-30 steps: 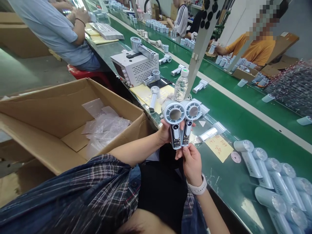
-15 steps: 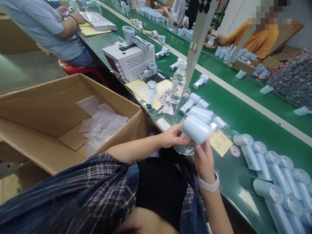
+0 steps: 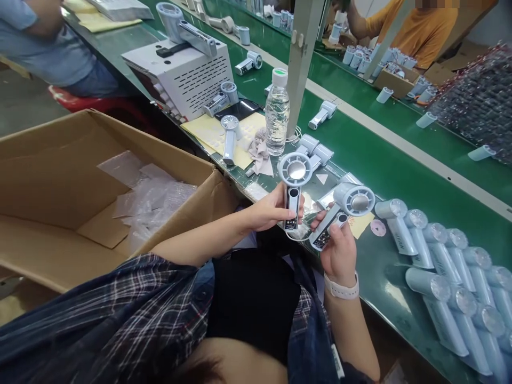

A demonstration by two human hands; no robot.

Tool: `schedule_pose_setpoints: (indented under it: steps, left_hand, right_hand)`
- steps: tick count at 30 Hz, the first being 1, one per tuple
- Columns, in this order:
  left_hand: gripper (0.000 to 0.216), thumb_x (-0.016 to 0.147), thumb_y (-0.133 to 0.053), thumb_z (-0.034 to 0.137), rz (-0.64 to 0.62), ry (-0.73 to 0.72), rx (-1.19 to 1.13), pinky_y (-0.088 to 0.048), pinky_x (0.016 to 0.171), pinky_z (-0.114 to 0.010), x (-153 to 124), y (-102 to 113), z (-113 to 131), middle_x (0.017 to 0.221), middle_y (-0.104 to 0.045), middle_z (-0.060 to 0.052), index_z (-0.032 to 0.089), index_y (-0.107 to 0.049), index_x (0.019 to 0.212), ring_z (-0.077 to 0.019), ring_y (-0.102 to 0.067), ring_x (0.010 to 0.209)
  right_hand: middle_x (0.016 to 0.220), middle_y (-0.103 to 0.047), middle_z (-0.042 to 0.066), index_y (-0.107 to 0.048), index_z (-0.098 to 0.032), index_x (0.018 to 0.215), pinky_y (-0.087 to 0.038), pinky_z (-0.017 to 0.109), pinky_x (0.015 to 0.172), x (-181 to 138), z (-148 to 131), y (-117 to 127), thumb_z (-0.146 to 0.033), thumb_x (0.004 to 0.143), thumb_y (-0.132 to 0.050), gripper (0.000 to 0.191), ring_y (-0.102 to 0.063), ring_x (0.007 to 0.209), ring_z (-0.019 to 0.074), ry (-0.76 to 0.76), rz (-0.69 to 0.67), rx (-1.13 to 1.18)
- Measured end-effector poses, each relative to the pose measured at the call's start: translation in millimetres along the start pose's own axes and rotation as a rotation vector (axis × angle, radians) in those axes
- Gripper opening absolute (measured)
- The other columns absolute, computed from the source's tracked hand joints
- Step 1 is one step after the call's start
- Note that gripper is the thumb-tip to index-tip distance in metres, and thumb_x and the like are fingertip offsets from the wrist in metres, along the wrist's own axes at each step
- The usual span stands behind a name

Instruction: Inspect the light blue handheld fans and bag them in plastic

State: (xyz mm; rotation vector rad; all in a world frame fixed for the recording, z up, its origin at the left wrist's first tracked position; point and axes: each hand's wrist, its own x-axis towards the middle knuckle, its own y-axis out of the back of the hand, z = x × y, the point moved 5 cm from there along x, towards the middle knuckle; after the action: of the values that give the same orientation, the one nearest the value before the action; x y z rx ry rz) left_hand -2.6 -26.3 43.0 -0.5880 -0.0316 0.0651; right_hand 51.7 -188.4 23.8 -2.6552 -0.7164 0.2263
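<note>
In my left hand [image 3: 279,207] is a pale blue handheld fan [image 3: 295,169], held upright by its handle, with its round silver-centred end facing me. My right hand [image 3: 340,248] is wrapped round the handle of a second handheld fan [image 3: 356,200], tilted to the right. Dark panels show on both handles, and my thumbs rest on them. A white cable [image 3: 298,238] curves below the two fans. Just behind them, more fans [image 3: 316,149] lie on the green table, partly hidden by the held ones.
Rows of fans [image 3: 436,256] lie at the right. A water bottle [image 3: 277,114], crumpled tissue [image 3: 260,152] and white instrument box [image 3: 184,69] stand beyond my left hand. A metal post [image 3: 302,58] rises behind the bottle. An open carton [image 3: 160,234] holds clear plastic bags. Other people sit nearby.
The two fans, earlier close together with their barrels sideways, are now apart and turned with their round ends towards me. My view has shifted slightly.
</note>
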Motion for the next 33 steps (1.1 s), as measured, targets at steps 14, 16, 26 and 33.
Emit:
schedule_pose_setpoints:
  steps: [14,16,26,33]
  left_hand:
    - [0.052,0.078,-0.084,0.039,-0.087,-0.060,0.169,-0.054,0.068,-0.028,-3,1,3,0.095,-0.058,0.000,0.021,-0.044,0.105,-0.0136,-0.064,0.076]
    - [0.052,0.079,-0.084,0.035,-0.106,-0.062,0.160,-0.055,0.071,-0.029,-4,-2,5,0.098,-0.060,-0.002,0.020,-0.044,0.108,-0.0148,-0.066,0.081]
    - [0.048,0.080,-0.083,0.038,-0.139,-0.072,0.154,-0.052,0.070,-0.031,-3,1,-1,0.101,-0.060,-0.003,0.020,-0.047,0.107,-0.0151,-0.066,0.077]
    - [0.058,0.075,-0.084,0.042,-0.063,-0.026,0.112,-0.051,0.067,-0.031,3,4,-7,0.094,-0.060,-0.001,0.020,-0.047,0.113,-0.0143,-0.063,0.072]
  right_hand:
    - [0.095,-0.065,0.003,-0.063,-0.025,0.104,-0.059,0.033,0.069,-7,-2,-8,-0.038,0.082,-0.076,0.029,-0.062,0.075,0.0162,-0.021,-0.095,0.030]
    - [0.095,-0.066,0.003,-0.064,-0.024,0.106,-0.061,0.036,0.072,-7,-1,-8,-0.038,0.083,-0.076,0.030,-0.063,0.076,0.0169,-0.034,-0.105,0.039]
    - [0.097,-0.069,0.002,-0.067,-0.024,0.104,-0.061,0.032,0.067,-8,-1,-6,-0.034,0.081,-0.079,0.028,-0.066,0.075,0.0160,-0.041,-0.100,0.115]
    - [0.094,-0.069,0.002,-0.066,-0.023,0.107,-0.059,0.027,0.063,-7,-2,-6,-0.034,0.080,-0.079,0.032,-0.066,0.074,0.0147,-0.048,-0.067,0.105]
